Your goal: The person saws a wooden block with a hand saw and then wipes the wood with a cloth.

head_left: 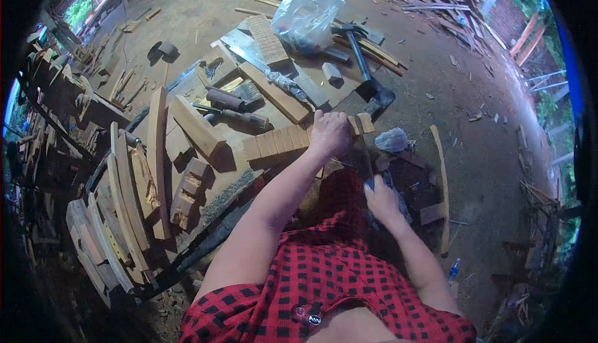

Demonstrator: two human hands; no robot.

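A light wooden block (274,143) with a row of evenly spaced cuts across its top lies over the near edge of the workbench (230,169). My left hand (330,134) is closed over the block near its right end, pressing it from above. In my right hand (382,202), the fingers wrap round the handle of a saw (367,159). Its narrow blade runs up and away to the block's right end, where a short end piece (365,122) shows beyond the blade. To the left of the block lies a chisel (249,119) with a wooden handle.
Wooden pieces (157,156) crowd the bench's left side. Behind my hands are a clear plastic bag (306,22) and a hammer (360,60). A crumpled plastic bag (391,139) sits right of the block. A long curved strip (443,187) lies on the ground.
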